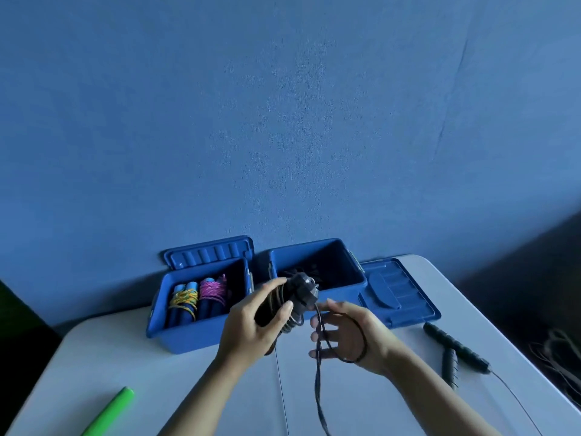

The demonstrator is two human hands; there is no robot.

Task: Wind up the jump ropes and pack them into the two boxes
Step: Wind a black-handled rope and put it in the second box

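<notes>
Handles of the black jump rope point(294, 298), partly wound with cord, sat gripped in the left hand point(254, 325), held above the white table point(157, 382) in front of the right blue box point(317, 272). Just beside it, the right hand point(345, 335) had loosely curled fingers, the black cord point(319, 366) looped around them and trailing down.
</notes>
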